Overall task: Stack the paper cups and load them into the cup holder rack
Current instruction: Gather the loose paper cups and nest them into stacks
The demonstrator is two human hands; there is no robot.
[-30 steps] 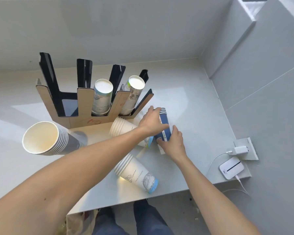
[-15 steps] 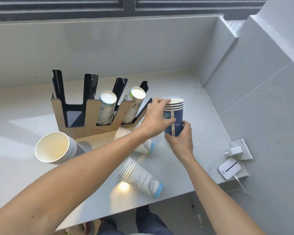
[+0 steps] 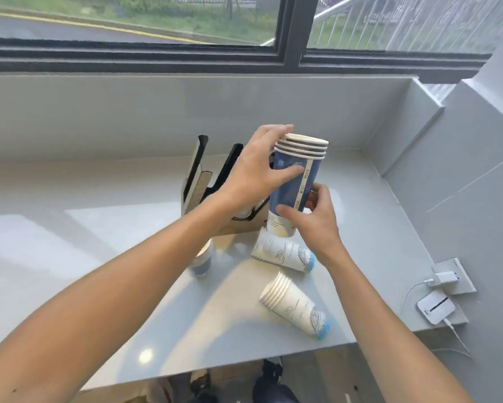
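In the head view, the left hand (image 3: 257, 173) gripped the upper wall of the blue cup stack (image 3: 298, 175), held upright above the counter (image 3: 70, 257), near its back edge. The right hand (image 3: 311, 221) pinched the stack's base. The rack (image 3: 206, 181) stood just behind, partly hidden. Doing this well probably meant keeping the rims nested while tipping the stack toward a free slot.

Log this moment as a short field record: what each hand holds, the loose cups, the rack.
left hand: grips upper side of the blue cup stack
right hand: holds the stack's lower part
blue stack: upright, rims up, held above the counter
loose white stacks: two on their sides, near one, far one
rack: behind the left hand, mostly hidden
rack contents: cannot tell
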